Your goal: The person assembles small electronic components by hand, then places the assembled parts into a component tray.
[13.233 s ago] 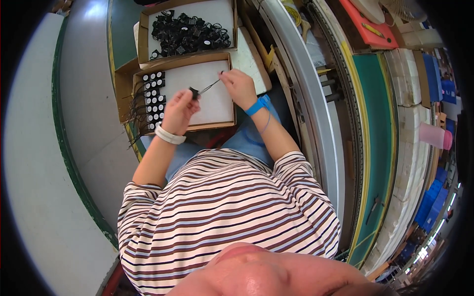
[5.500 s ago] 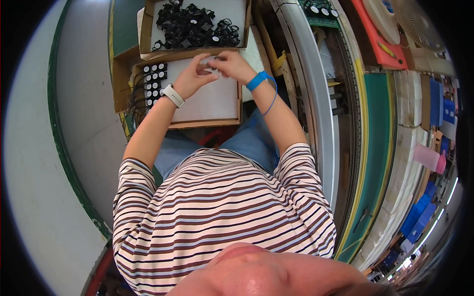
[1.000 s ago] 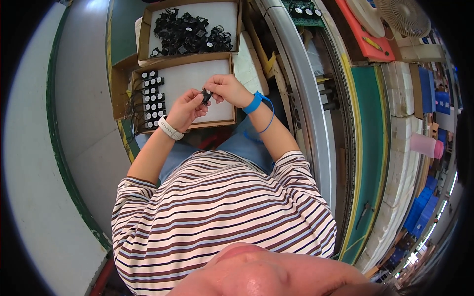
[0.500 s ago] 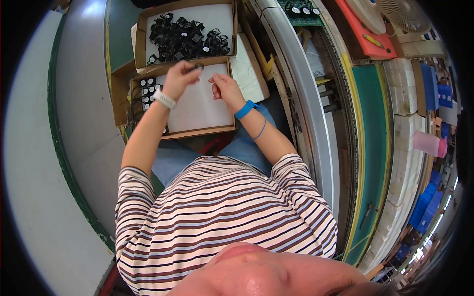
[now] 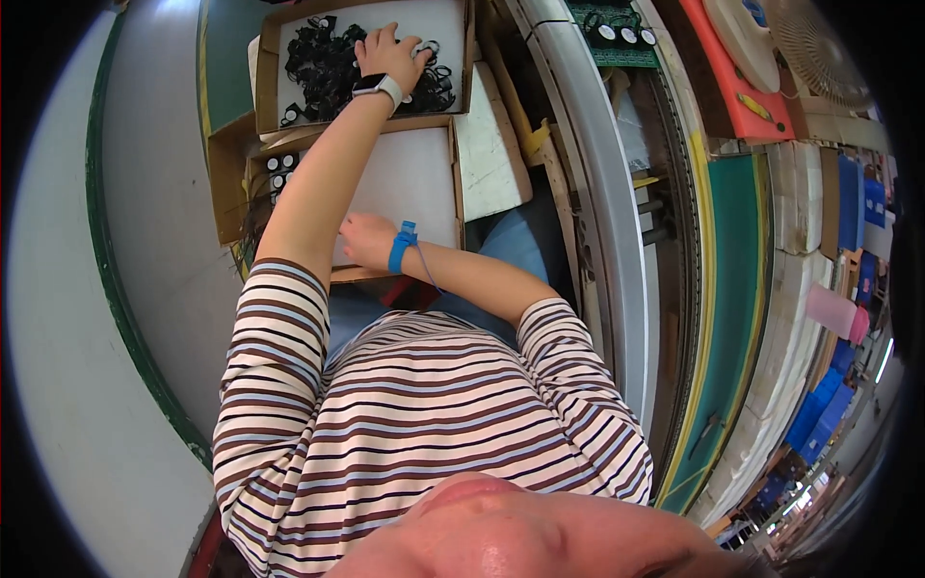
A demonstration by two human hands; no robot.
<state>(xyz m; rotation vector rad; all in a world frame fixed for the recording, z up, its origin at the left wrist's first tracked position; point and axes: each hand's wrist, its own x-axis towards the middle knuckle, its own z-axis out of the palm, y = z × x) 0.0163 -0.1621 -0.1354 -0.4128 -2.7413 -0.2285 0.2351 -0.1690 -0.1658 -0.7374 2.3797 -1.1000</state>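
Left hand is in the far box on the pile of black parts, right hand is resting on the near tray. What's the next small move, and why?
Probably close the left hand on one black part and lift it back toward the near tray. The hand lies spread on the pile with no part visibly pinched, and the right hand rests at the tray's near edge.

Many small black parts (image 5: 323,67) lie in a loose, tangled heap inside the far cardboard box (image 5: 453,39), on its white bottom; they fill mostly the left half, some spread to the right
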